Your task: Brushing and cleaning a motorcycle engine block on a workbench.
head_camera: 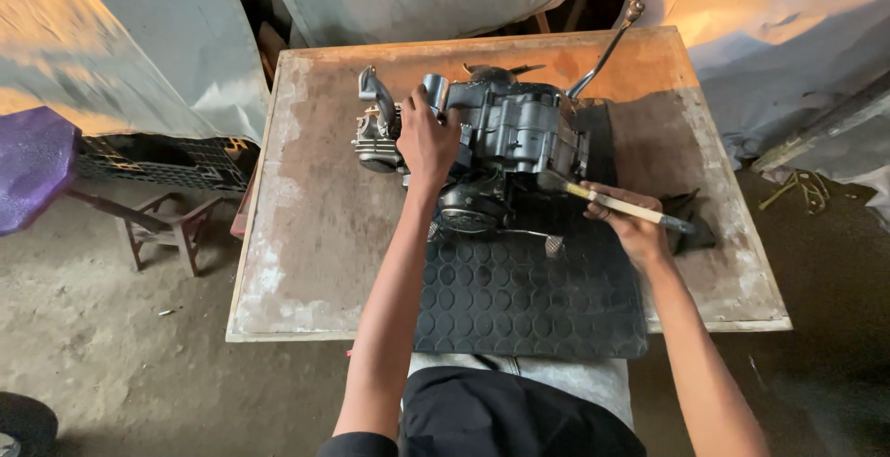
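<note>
Two hands work at one low wooden table (315, 234), worn and pale at the edges, which stands on a dusty floor between grey tarpaulin sheets (185, 40). On the table lies a black rubber mat (528, 299) with a pattern of round bumps, and on its far end sits a small motorcycle engine (505, 142), dark grey, with a long kick lever (607, 49) rising to the back right. The left hand (426, 142) is clenched over the top left part of the engine, near the finned cylinder (375, 142), and it steadies the block. The right hand (635, 225) grasps a paint brush (612, 202) with a pale wooden handle; its bristle end touches the right side of the engine case. I judge that the brushing goes well if the left hand keeps the engine firm, so it does not rock on the mat, and if the strokes are short and go into the corners between the covers, away from the open parts. A dark rag (691, 211) lies just beside the right hand. Left of the table stand a small wooden stool (167, 225), a black plastic crate (158, 160) and a purple seat (32, 160). Packages, labels or signs I cannot see anywhere.
</note>
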